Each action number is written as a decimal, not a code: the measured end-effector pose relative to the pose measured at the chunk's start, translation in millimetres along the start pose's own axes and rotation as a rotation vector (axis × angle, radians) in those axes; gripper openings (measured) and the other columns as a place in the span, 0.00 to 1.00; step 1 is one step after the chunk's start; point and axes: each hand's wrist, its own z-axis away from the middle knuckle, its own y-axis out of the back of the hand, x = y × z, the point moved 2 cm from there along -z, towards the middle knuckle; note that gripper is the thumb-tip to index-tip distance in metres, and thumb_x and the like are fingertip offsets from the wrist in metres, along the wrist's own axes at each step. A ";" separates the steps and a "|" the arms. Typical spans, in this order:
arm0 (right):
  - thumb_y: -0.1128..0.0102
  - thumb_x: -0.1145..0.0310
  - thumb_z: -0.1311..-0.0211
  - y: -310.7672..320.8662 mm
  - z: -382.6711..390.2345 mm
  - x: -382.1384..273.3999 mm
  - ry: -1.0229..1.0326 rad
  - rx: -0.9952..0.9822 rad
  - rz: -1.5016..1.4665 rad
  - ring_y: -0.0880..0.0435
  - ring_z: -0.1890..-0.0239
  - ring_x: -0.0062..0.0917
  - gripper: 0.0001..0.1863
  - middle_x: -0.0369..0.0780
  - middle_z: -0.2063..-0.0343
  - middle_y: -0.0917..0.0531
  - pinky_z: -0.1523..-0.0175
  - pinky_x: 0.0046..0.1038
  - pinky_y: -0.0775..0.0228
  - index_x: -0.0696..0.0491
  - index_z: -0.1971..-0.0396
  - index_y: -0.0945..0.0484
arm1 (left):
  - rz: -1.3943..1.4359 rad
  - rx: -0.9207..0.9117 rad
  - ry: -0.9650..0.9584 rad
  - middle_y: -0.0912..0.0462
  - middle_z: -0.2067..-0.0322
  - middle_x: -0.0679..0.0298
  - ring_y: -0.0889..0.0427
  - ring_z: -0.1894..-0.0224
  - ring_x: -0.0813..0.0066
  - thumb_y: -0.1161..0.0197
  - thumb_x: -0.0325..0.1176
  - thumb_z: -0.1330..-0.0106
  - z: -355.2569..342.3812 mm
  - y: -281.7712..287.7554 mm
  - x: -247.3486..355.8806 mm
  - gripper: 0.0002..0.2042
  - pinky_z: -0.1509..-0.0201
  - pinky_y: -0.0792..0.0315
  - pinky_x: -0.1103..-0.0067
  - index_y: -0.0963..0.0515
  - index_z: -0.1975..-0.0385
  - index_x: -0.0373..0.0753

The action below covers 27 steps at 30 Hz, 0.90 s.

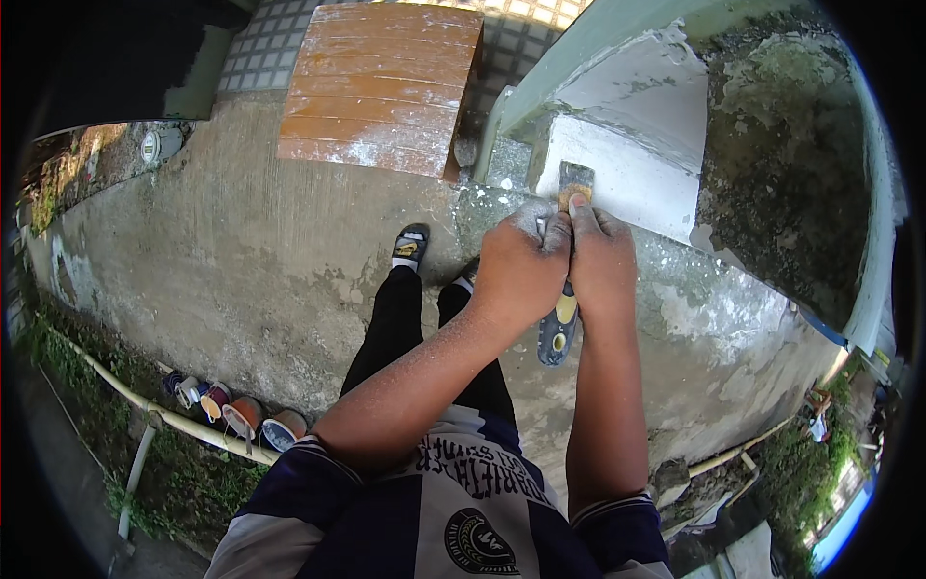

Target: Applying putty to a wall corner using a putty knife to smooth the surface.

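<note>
Both of my hands are closed together around a putty knife (558, 333) with a dark grey and yellow handle. Its short metal blade sticks out beyond my fingers, over or against a white-coated wall surface (627, 179); I cannot tell whether it touches. My right hand (605, 259) wraps the tool, thumb laid along the base of the blade. Pressed against it from the other side is my left hand (524, 259), fingers curled in. Pale dust covers the fingers of both. The handle's end, with a hole in it, shows below my wrists.
A brown wooden table (381, 87) with white smears stands ahead on the left. Mouldy, peeling wall (786, 154) lies at the right. Several buckets (243, 417) line a pale pipe railing (183, 425) at the lower left. My feet are on rough concrete (241, 241).
</note>
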 end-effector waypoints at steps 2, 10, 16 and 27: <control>0.54 0.51 0.34 -4.7 1.0 13.4 0.049 0.061 -0.089 0.23 0.62 0.33 0.24 0.47 0.66 0.18 0.54 0.31 0.33 0.57 0.56 0.22 | 0.125 0.027 0.008 0.19 0.77 0.60 0.24 0.73 0.80 0.44 0.36 0.33 7.7 -2.3 -7.9 0.12 0.69 0.31 0.76 0.23 0.68 0.31; 0.47 0.57 0.33 -11.6 12.8 22.5 0.018 0.108 -0.422 0.25 0.71 0.19 0.20 0.38 0.72 0.19 0.64 0.21 0.32 0.62 0.62 0.21 | 0.024 -0.243 0.183 0.22 0.76 0.62 0.28 0.73 0.82 0.46 0.36 0.30 26.5 5.1 -13.9 0.11 0.70 0.32 0.78 0.26 0.64 0.33; 0.59 0.62 0.27 -24.2 24.3 26.8 0.057 -0.201 -0.956 0.19 0.65 0.24 0.17 0.46 0.67 0.17 0.57 0.23 0.27 0.62 0.59 0.28 | -0.016 -0.107 -0.136 0.23 0.77 0.55 0.24 0.77 0.70 0.47 0.30 0.32 35.1 6.6 -15.7 0.07 0.70 0.30 0.76 0.27 0.61 0.33; 0.52 0.67 0.32 -30.5 27.3 28.6 0.045 -0.202 -0.910 0.19 0.73 0.24 0.15 0.48 0.71 0.17 0.66 0.21 0.27 0.66 0.60 0.26 | -0.050 -0.135 -0.155 0.23 0.77 0.45 0.21 0.72 0.44 0.45 0.27 0.39 45.4 16.1 -13.0 0.12 0.70 0.27 0.65 0.30 0.55 0.34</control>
